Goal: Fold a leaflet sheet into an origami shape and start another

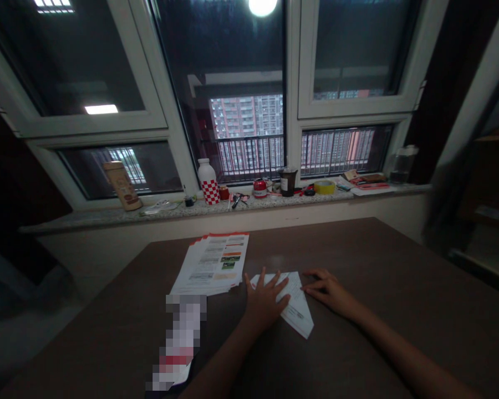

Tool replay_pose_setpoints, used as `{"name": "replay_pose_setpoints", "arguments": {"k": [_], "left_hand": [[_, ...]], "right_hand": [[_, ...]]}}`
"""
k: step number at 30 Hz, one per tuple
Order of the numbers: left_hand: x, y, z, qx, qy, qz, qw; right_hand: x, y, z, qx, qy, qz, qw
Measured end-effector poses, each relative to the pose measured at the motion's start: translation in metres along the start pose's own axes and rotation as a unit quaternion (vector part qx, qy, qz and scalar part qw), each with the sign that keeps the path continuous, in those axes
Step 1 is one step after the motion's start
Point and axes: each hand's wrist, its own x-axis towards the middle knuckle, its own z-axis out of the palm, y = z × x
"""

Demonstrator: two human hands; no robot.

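Observation:
A folded sheet of printed paper lies on the brown table, with pointed corners and an angled outline. My left hand rests flat on its left part, fingers spread, hiding some of the sheet. At the paper's right edge is my right hand, with fingers stretched out and slightly apart. Its lower fingertips touch or nearly touch that edge; I cannot tell which. No object shows between the right fingers.
A fanned stack of printed sheets lies left of the folded paper. A pixelated item is nearer me. On the windowsill stand a checkered bottle, a tan tumbler, a dark cup and yellow tape.

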Motion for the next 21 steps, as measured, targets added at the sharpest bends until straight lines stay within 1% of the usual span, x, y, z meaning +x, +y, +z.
{"name": "replay_pose_setpoints", "arguments": {"k": [7, 16, 21], "left_hand": [[-0.001, 0.001, 0.0, -0.02, -0.001, -0.004, 1.0], [-0.002, 0.001, 0.001, 0.001, -0.004, -0.004, 1.0], [-0.002, 0.003, 0.0, 0.0, 0.012, -0.01, 1.0]], "right_hand": [[0.012, -0.003, 0.007, -0.072, 0.034, 0.036, 0.996], [0.016, -0.014, 0.013, -0.16, 0.07, 0.043, 0.984], [0.014, -0.016, 0.015, -0.202, 0.079, 0.039, 0.975]]}}
